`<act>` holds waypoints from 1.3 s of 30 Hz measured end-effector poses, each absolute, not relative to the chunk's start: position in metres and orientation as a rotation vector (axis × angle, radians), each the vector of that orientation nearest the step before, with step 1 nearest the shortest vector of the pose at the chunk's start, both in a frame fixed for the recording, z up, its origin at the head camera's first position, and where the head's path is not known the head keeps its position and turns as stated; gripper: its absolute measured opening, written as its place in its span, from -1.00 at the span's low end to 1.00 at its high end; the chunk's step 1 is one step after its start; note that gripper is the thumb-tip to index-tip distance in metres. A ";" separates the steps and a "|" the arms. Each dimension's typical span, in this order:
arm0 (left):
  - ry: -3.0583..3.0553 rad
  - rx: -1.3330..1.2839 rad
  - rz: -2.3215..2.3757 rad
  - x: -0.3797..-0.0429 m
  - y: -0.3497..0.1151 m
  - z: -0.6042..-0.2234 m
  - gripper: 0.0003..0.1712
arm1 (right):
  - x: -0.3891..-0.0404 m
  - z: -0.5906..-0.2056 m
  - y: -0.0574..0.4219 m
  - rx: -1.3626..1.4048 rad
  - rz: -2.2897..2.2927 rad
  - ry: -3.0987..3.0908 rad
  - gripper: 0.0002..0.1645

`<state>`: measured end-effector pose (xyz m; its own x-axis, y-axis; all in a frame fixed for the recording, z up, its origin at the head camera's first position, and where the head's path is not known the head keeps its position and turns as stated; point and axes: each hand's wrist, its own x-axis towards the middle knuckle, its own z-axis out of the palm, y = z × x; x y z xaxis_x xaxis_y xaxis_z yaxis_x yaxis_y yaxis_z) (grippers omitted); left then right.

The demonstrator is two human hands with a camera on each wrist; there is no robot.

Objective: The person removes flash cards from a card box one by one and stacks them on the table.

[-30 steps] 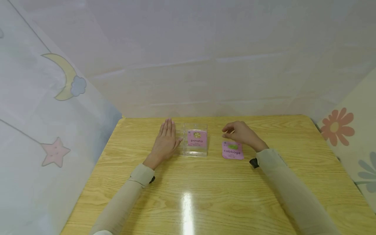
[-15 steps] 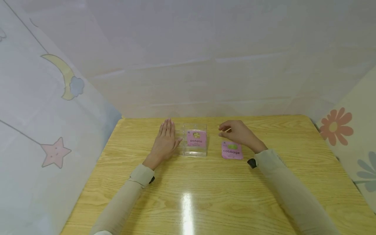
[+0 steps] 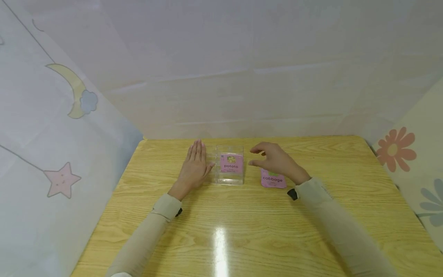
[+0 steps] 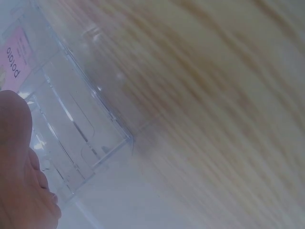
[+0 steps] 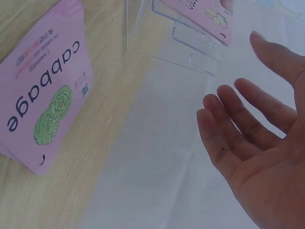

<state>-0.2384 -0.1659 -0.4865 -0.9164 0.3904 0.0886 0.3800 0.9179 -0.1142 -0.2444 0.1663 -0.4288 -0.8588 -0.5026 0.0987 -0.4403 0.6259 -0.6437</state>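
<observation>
The bench (image 3: 263,223) has a yellow-brown wooden top, its streaky grain running mostly from side to side, with a straight far edge and a rounded far right corner. A long streak of glare (image 3: 220,250) shines on its near middle. Toward the far edge sits a clear plastic case (image 3: 237,179), lying flat, its left part partly hidden in the head view. To the right of the case, near but apart, with bare wood between, lies a small pile of pink cards (image 3: 273,182), slightly out of line; the top one, face up, shows a green cabbage and the word "cabbage".
</observation>
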 end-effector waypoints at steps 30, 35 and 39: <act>-2.939 -0.596 0.136 -0.238 -0.167 -0.489 -0.06 | -0.222 -0.438 0.113 -1.362 -0.574 3.054 -0.25; -2.920 -0.601 0.121 -0.238 -0.167 -0.488 -0.06 | -0.223 -0.440 0.105 -1.367 -0.507 3.080 -0.25; -2.930 -0.599 0.127 -0.238 -0.167 -0.489 -0.05 | -0.224 -0.443 0.100 -1.351 -0.418 3.079 -0.18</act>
<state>-0.2377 -0.1671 -0.4885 -0.9093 0.3960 0.1278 0.3834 0.9167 -0.1125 -0.2242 0.0996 -0.4430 -0.6564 -0.6836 0.3190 -0.7439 0.6568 -0.1232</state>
